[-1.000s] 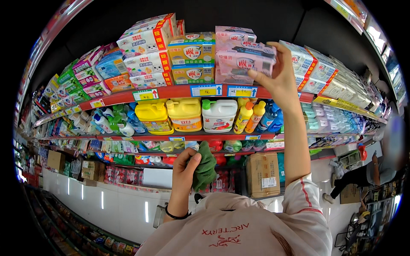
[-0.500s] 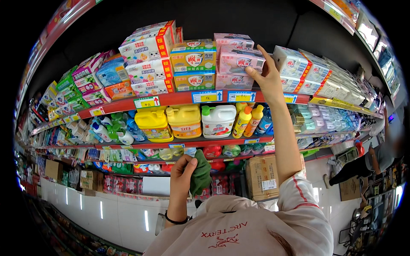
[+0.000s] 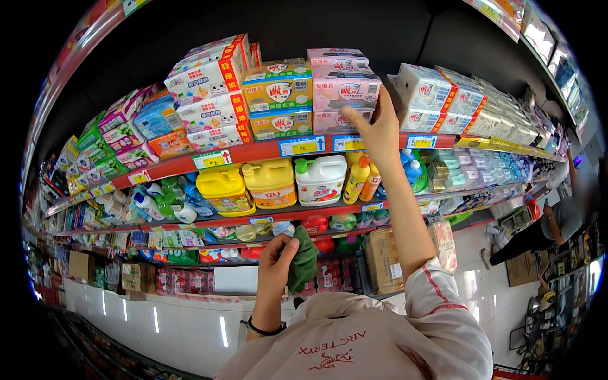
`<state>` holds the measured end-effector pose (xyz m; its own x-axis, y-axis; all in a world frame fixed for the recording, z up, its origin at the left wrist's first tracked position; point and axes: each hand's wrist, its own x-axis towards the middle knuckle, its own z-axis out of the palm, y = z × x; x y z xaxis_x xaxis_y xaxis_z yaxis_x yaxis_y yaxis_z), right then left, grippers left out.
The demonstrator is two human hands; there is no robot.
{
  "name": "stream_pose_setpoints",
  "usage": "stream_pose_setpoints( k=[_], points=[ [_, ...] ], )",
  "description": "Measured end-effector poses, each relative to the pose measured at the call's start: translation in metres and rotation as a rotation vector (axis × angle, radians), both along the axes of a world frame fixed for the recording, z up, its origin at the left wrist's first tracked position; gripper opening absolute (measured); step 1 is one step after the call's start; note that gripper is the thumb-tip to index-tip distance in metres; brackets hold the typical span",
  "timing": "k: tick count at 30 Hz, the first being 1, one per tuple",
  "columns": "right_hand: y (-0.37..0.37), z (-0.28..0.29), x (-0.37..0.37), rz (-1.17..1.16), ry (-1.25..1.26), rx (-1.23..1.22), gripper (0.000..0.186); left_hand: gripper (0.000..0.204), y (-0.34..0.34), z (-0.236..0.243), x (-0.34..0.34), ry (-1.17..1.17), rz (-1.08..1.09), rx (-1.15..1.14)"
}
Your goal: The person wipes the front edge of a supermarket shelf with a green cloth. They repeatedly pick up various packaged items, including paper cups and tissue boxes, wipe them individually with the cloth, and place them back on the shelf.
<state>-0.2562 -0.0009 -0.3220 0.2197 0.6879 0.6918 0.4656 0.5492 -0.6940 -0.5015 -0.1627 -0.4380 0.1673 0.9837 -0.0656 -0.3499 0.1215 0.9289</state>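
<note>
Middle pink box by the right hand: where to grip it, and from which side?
Probably the right end of the pink box, from the front right: thumb on its flat front, fingers round the end. Yellow-and-green boxes crowd its left, while a gap parts it from the white packs.

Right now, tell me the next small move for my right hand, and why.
I'd gently ease the right hand off the front upper pink pack: it seems to rest on the lower pink pack, roughly lined up at the left edge. With the thumb at its front and fingers at its right side, a quick pull might drag it askew.
</note>
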Motion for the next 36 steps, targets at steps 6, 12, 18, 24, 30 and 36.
stream_pose_setpoints(
  k=[6, 12, 18, 24, 30, 36],
  points=[
    [-0.012, -0.01, -0.003, -0.094, -0.084, -0.08, 0.08, 0.029, 0.018, 0.012, 0.001, 0.527, 0.228, 0.401],
    [-0.017, -0.005, 0.001, -0.159, -0.076, -0.142, 0.065, 0.054, 0.078, 0.078, 0.054, 0.795, 0.443, 0.883],
    [-0.018, -0.007, 0.004, -0.238, -0.133, -0.083, 0.05, 0.054, 0.109, 0.089, 0.095, 0.762, 0.55, 0.853],
    [-0.025, -0.003, 0.008, -0.158, -0.051, -0.133, 0.044, 0.051, 0.118, 0.082, 0.115, 0.781, 0.637, 0.792],
    [-0.023, -0.012, 0.01, -0.17, -0.02, -0.092, 0.031, 0.049, 0.12, 0.081, 0.12, 0.7, 0.662, 0.749],
    [-0.026, -0.017, 0.008, -0.292, -0.128, 0.004, 0.028, 0.047, 0.117, 0.087, 0.124, 0.702, 0.635, 0.749]
  ],
)
